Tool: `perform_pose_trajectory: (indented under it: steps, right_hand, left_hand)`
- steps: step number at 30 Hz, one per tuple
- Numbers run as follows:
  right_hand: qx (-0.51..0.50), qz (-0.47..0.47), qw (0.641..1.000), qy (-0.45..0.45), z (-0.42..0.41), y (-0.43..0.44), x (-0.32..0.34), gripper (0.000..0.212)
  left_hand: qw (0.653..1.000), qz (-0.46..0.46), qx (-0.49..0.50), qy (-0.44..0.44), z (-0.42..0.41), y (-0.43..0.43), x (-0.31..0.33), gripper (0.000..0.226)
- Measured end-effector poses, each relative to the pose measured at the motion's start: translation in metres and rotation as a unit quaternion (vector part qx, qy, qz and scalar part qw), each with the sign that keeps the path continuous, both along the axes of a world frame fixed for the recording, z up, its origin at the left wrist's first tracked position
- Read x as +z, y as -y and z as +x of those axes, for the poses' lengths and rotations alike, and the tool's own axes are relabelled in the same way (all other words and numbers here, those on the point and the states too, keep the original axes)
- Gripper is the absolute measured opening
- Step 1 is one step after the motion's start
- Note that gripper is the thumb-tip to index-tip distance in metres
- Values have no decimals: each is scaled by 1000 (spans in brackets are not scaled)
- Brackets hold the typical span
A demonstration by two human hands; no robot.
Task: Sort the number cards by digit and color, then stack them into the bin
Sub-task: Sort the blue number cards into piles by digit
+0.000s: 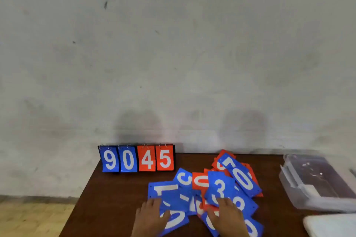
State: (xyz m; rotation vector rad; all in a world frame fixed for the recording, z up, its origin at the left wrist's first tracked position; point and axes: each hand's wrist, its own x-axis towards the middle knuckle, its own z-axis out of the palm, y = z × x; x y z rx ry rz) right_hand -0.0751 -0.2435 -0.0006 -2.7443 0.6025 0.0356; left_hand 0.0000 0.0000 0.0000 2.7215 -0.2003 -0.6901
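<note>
Head view: left hand [152, 215], right hand [228, 215] rest on cards [219, 184].

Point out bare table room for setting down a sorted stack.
Bare table lies between the scoreboard and the near-left edge, and a narrower strip separates the card pile from the bin. Crowded: the pile under the left hand and right hand.

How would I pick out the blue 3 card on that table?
On the brown table, find the loose card pile right of the standing 9045 board. The blue 3 lies on top, just beyond the right hand, beside a red 0; it alone shows a whole upright 3.
</note>
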Motion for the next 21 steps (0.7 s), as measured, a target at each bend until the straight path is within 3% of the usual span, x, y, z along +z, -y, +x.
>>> perform_pose_trajectory:
  steps: [3, 14, 18, 21]
  right_hand:
    - [37, 24, 996, -77, 17, -5, -23, 65]
    - [232, -40, 971, 31, 47, -39, -129, 72]
    - [283, -62, 955, 71, 52, -50, -152, 64]
    - [286, -99, 946, 117, 50, -56, -157, 52]
  left_hand:
    - [998, -5, 1, 65, 0, 2, -38, 54]
    - [970, -16, -86, 227, 22, -9, -158, 72]
    - [926, -44, -107, 360, 27, -14, -176, 42]
    - [885, -58, -151, 437, 23, -16, -176, 35]
